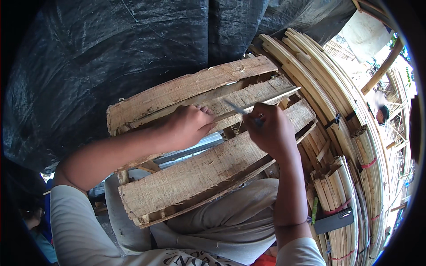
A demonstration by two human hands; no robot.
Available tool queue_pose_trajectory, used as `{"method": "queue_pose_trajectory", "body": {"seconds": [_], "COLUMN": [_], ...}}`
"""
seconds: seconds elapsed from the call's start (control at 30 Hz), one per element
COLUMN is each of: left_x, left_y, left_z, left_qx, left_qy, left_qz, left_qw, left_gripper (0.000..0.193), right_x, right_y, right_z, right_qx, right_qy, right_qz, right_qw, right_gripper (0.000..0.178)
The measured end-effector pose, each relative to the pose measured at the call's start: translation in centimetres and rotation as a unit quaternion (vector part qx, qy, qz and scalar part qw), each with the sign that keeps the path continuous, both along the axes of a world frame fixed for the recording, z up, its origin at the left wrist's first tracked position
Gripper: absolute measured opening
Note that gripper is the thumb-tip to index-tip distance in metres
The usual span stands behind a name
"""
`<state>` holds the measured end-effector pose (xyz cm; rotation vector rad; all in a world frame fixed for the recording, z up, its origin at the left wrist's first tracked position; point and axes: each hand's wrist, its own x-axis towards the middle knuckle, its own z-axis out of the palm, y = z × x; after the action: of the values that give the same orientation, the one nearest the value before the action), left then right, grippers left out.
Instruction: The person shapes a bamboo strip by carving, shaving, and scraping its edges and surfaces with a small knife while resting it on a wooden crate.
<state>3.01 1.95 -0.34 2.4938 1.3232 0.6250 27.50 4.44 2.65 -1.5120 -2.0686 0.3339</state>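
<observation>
And here we have an off-white T-shirt [144,257], its chest carrying bold dark lettering [188,260] in large capitals, so let's take our bearings from that print! Out to the left of the lettering, a short left sleeve [82,221], broad and loose, rippled with soft creases, ending around the elbow. Over to the right of it, the matching right sleeve [299,253], plain and equally pale. Up beyond the lettering come the trousers [217,217], a dusty grey-beige, roomy in the leg, deeply folded and flecked with small specks. Above the lettering, left hand [188,126] and right hand [271,133], both bare!
</observation>
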Motion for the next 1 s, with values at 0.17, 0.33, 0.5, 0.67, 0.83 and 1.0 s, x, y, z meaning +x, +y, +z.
{"method": "queue_pose_trajectory", "body": {"seconds": [0.17,0.33,0.5,0.67,0.83,1.0], "left_x": [-0.4,-0.1,-0.5,-0.3,0.1,-0.2], "left_y": [-0.1,0.1,0.3,0.3,-0.1,0.1], "left_z": [0.0,1.3,0.6,0.4,0.8,-0.4], "left_qx": [0.013,-0.046,-0.01,-0.002,-0.008,0.041], "left_qy": [-0.022,-0.019,-0.023,-0.022,-0.008,0.003], "left_qz": [-0.013,-0.004,-0.002,-0.009,0.003,0.003], "left_qw": [1.0,0.999,1.0,1.0,1.0,0.999], "left_gripper": [0.011,0.012,0.011,0.013,0.012,0.012], "right_x": [0.2,0.4,-1.2,-1.4,-1.3,-2.4], "right_y": [1.5,1.3,-0.5,-0.9,-0.2,-1.2], "right_z": [0.4,1.3,0.6,0.5,1.4,-0.4], "right_qx": [-0.004,-0.075,-0.026,-0.032,-0.084,0.059], "right_qy": [-0.051,0.016,0.021,-0.005,0.009,-0.039], "right_qz": [-0.077,-0.028,0.041,-0.019,-0.022,0.009], "right_qw": [0.996,0.997,0.999,0.999,0.996,0.997], "right_gripper": [0.023,0.026,0.023,0.023,0.021,0.015]}}
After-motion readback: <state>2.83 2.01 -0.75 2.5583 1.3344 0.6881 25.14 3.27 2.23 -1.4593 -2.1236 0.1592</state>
